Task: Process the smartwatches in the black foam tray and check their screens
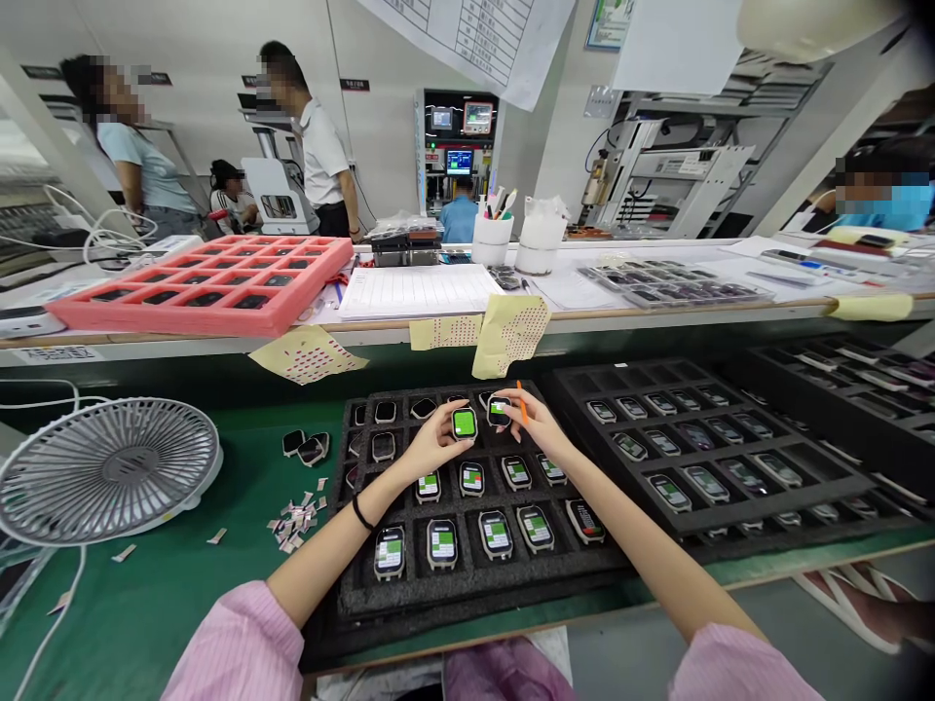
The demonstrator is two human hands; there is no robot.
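Partly covered by the right hand's (pixel 539 425) fingers, one watch (pixel 498 410) shows at the foam tray's (pixel 467 587) far side; whether it is gripped is unclear. That hand pinches an orange stick (pixel 521 401). Forearms converge forward, the left hand (pixel 433 440) grasping a green-screened watch (pixel 464 424) over the tray.

Before me, a flat green workbench (pixel 168 574) bearing, left to right: a round grey slatted fan (pixel 131 462); small pale strips (pixel 296 521), scattered; dark-screened square watches (pixel 314 448); black foam compartment trays (pixel 467 594).
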